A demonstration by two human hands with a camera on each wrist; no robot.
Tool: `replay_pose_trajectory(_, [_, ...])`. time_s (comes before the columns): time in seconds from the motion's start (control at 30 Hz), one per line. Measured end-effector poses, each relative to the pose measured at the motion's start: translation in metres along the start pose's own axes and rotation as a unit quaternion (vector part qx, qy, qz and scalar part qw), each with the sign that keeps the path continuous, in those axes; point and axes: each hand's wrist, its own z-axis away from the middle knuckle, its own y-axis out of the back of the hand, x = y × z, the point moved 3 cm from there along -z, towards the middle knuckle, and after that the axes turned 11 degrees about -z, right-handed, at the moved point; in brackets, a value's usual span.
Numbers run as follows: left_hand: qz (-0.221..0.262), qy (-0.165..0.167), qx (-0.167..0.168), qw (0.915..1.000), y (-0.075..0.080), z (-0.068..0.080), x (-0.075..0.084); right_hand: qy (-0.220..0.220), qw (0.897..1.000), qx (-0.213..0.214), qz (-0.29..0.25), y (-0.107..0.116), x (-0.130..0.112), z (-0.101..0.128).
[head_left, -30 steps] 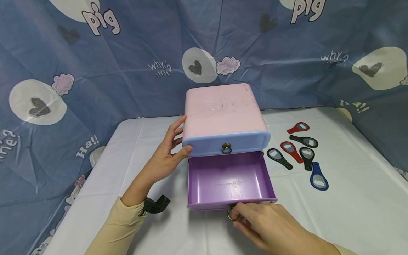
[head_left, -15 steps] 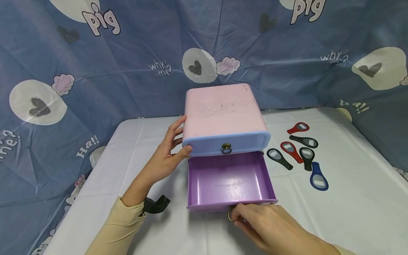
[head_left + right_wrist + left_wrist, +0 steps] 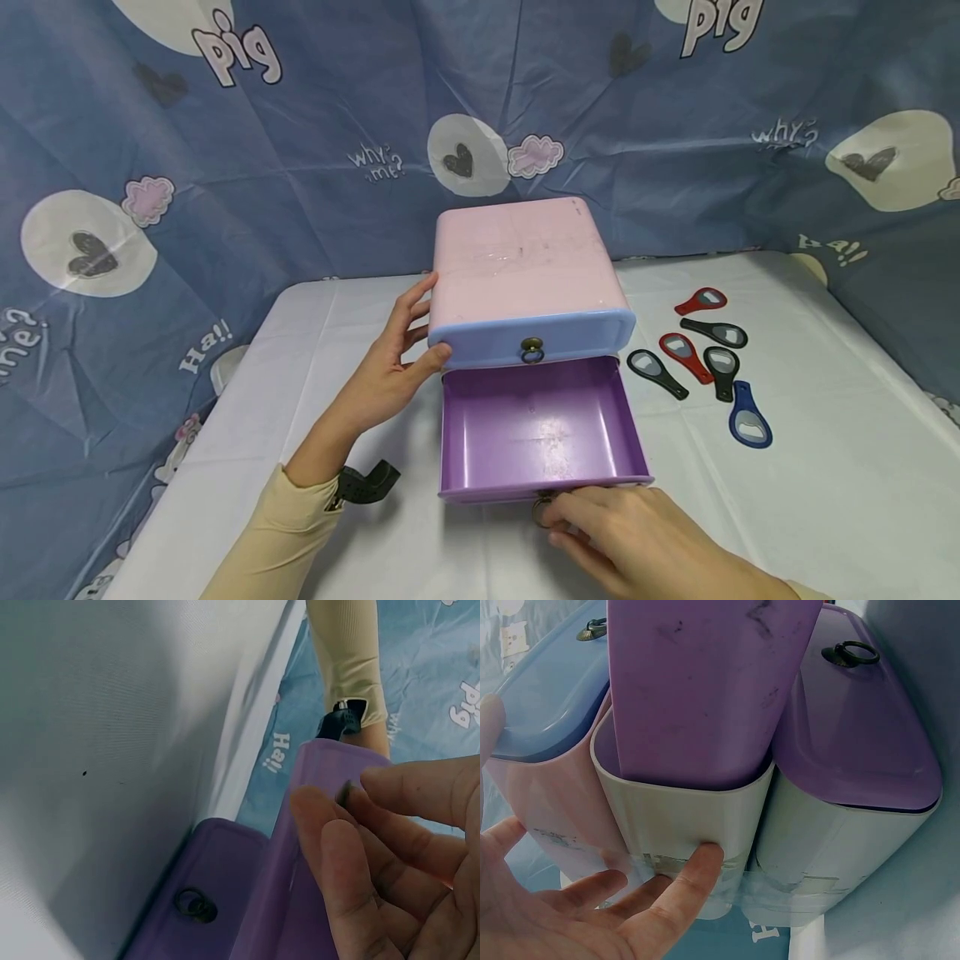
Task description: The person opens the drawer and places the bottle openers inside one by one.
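A pink drawer box (image 3: 525, 254) stands on the white table. Its upper blue drawer (image 3: 532, 337) is closed. The purple lower drawer (image 3: 540, 425) is pulled out and has nothing in it. My right hand (image 3: 547, 512) pinches the small brass ring pull (image 3: 540, 502) on the purple drawer's front; the right wrist view shows my fingertips (image 3: 330, 817) closed on that ring pull (image 3: 345, 793). My left hand (image 3: 397, 358) rests flat against the box's left side, thumb at the blue drawer's corner. In the left wrist view its fingers (image 3: 697, 862) press on the box wall.
Several bottle openers lie on the cloth right of the box: a red one (image 3: 701, 300), a black one (image 3: 723, 333) and a blue one (image 3: 750, 414) among them. A patterned blue cloth (image 3: 225, 167) hangs behind and beside the table. The left wrist view shows another purple drawer (image 3: 855, 727), closed.
The purple drawer has come a touch further out toward me with my right hand on its ring. My left hand has stayed where it was.
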Motion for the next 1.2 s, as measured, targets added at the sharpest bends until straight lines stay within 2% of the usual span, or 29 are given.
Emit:
replay_pose_trajectory(0.13, [-0.001, -0.001, -0.002, 1.0000, 0.000, 0.000, 0.000, -0.014, 1.000, -0.014, -0.007, 0.000, 0.004, 0.002])
replay_pose_trajectory(0.37, [0.000, -0.004, -0.002, 1.0000, -0.001, -0.001, -0.001, 0.000, 1.000, -0.008, 0.004, 0.004, 0.008, 0.010])
replay_pose_trajectory(0.47, [0.000, -0.004, -0.003, 1.0000, -0.001, -0.001, -0.001, -0.008, 1.000, -0.017, -0.018, 0.009, 0.010, 0.014])
replay_pose_trajectory(0.6, [0.000, -0.001, -0.005, 1.0000, -0.001, -0.001, -0.001, -0.050, 0.996, -0.032, -0.069, 0.018, 0.010, 0.018])
replay_pose_trajectory(0.7, [-0.002, 0.001, -0.002, 1.0000, 0.000, 0.000, -0.002, -0.103, 0.987, -0.055, -0.114, 0.026, 0.012, 0.019])
replay_pose_trajectory(0.8, [-0.004, 0.002, 0.000, 1.0000, 0.001, 0.001, -0.002, -0.132, 0.977, -0.075, -0.148, 0.036, 0.016, 0.022])
replay_pose_trajectory(0.87, [-0.003, 0.001, -0.001, 1.0000, 0.001, 0.001, -0.003, -0.136, 0.974, -0.079, -0.162, 0.043, 0.018, 0.026])
replay_pose_trajectory(1.0, [-0.003, -0.001, -0.002, 1.0000, 0.001, 0.000, -0.003, -0.130, 0.977, -0.059, -0.157, 0.064, 0.023, 0.035])
replay_pose_trajectory(1.1, [-0.003, -0.002, 0.000, 1.0000, 0.001, 0.000, -0.003, -0.101, 0.986, -0.017, -0.129, 0.081, 0.027, 0.041])
replay_pose_trajectory(1.2, [-0.003, -0.003, 0.000, 1.0000, 0.000, -0.001, -0.002, -0.064, 0.991, 0.036, -0.110, 0.097, 0.035, 0.042])
